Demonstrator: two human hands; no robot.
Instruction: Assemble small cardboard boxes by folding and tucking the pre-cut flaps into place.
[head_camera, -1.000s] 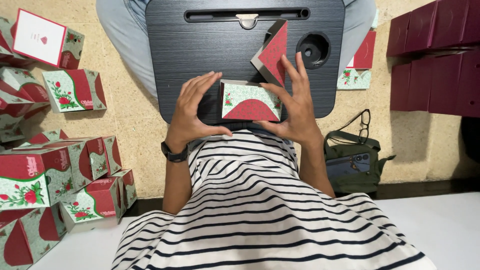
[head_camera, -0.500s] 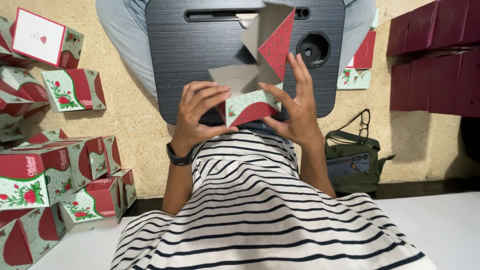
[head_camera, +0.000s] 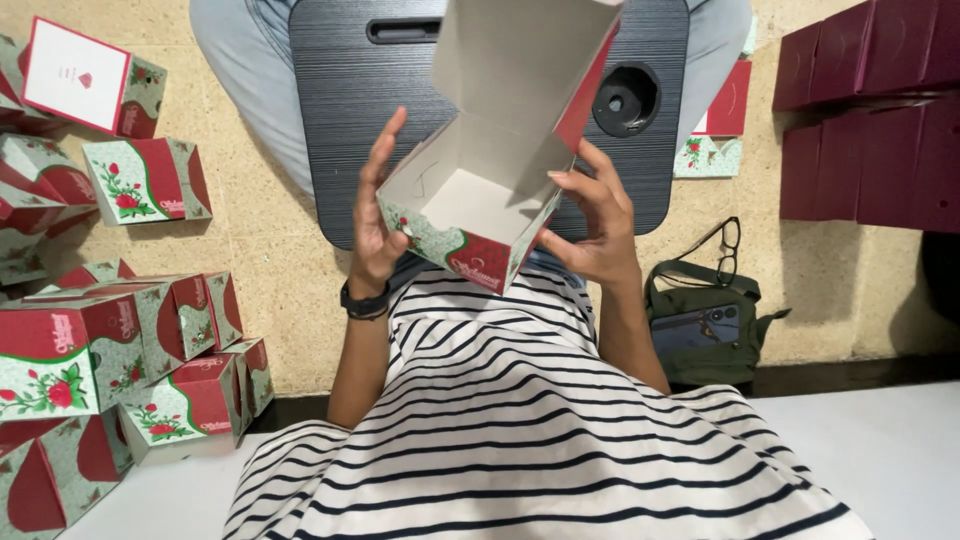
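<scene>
You have the open carton (head_camera: 478, 205) raised between your two hands, above the striped shirt (head_camera: 520, 420) and in front of the dark lap desk (head_camera: 340, 120). Its mouth faces up and toward you, so the plain white inside shows, and the tall lid flap (head_camera: 520, 70) stands from the far edge, running away from you and out of the top of the view. The printed red and green front corner points down at your chest.

Your left hand (head_camera: 375, 215) lies flat along the carton's left wall, fingers (head_camera: 385, 150) spread and pointing up, the thumb tucked at the lower printed face; it is pressing rather than pinching. Your right hand (head_camera: 590, 225) sits on the opposite side, fingers (head_camera: 600, 180) loosely curled against the right wall just below the red side flap (head_camera: 585, 95). Whether its thumb is under the base is hidden by the box, so that probably cannot be settled from here.

The carton lies squarely between both palms, neither hand clearly nearer. The lid hinge is on the far side, away from both wrists
</scene>
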